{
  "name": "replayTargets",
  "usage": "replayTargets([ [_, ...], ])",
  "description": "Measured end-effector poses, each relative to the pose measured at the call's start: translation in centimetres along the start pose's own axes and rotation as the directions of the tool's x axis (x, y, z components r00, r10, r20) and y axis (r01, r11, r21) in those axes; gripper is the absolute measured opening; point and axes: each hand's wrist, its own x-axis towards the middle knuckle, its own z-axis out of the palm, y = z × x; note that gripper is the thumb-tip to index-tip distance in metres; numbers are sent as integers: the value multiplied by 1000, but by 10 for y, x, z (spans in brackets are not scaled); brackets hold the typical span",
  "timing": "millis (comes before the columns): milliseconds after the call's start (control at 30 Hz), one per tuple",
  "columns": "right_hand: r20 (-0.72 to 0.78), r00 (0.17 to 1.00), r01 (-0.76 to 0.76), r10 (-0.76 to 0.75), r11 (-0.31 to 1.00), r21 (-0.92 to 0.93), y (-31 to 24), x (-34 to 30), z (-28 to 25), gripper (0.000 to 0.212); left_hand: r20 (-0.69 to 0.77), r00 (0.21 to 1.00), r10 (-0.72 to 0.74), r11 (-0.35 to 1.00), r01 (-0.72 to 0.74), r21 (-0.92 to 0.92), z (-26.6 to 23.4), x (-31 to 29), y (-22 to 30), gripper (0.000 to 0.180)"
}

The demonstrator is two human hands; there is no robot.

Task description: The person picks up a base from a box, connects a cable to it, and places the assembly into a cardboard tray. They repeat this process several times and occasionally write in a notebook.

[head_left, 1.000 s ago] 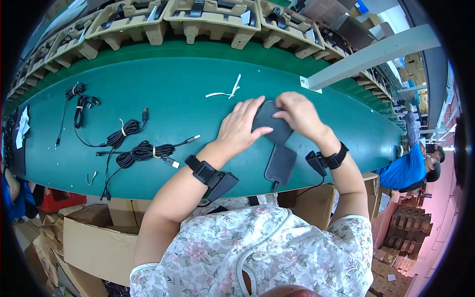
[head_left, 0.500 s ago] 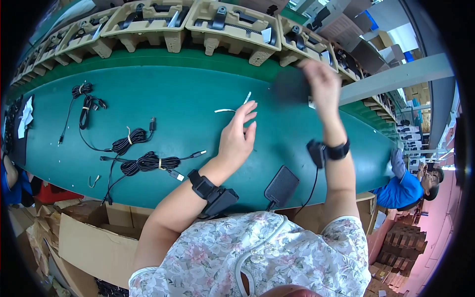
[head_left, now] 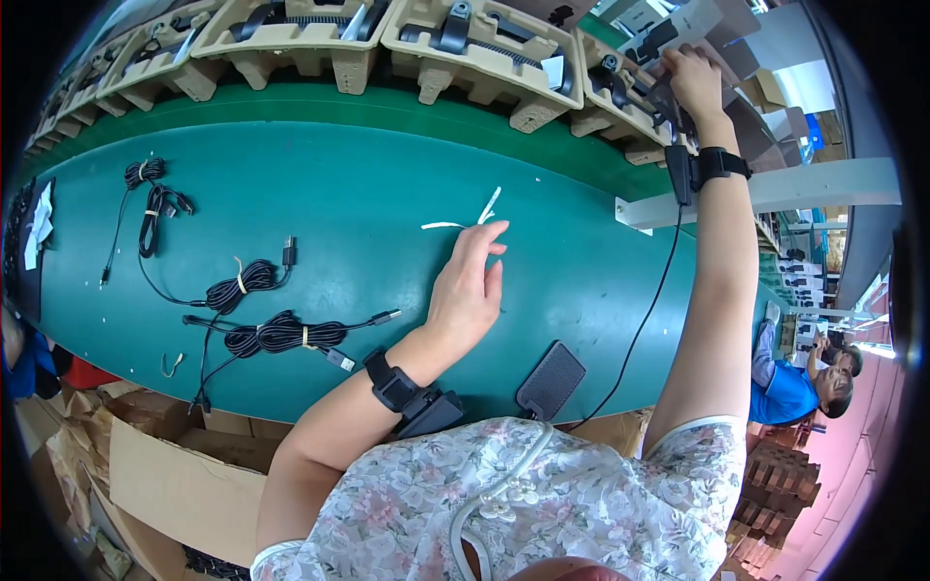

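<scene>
My left hand (head_left: 467, 289) rests over the green table, fingers stretched and slightly bent, holding nothing. Just beyond its fingertips lie white tie strips (head_left: 490, 205). At full stretch, my right hand (head_left: 694, 79) is over a tan moulded tray (head_left: 635, 126) at the far right. Its fingers are bent down and closed; a dark thing shows below them, but its kind is hidden. Bundled black cables (head_left: 281, 333) with light ties lie to the left of my left hand. A black flat pad (head_left: 551, 381) lies near the front edge.
More tan trays (head_left: 484, 68) holding black parts line the far side. A pale metal bar (head_left: 804, 190) juts in at the right, under my right forearm. Open cardboard boxes (head_left: 184, 474) stand below the front edge. A person in blue (head_left: 783, 392) is at the far right.
My right hand has swung away and to the right, from above the table to the tray, taking a blurred dark thing along. My left hand has barely moved.
</scene>
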Motion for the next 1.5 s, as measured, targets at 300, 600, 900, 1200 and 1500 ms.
replayTargets([
  [300,80,994,-105,75,866,489,0,10,77,23,-4,1000,27,999,-27,39,0,1,2,44],
  [600,60,962,-255,267,797,548,-39,-8,77,36,10,996,88,985,-89,146,7,-3,0,28],
  [900,-234,693,568,-682,316,760,-320,-63,-211,23,31,993,116,992,-117,49,-1,-23,-11,42],
  [1200,-252,636,374,-729,6,927,-361,-88,-184,39,-45,988,146,844,-148,-515,34,-16,-55,25],
  [1500,281,932,-322,-228,-168,932,-210,-96,-137,32,228,973,-18,984,57,-166,-8,2,15,35],
])
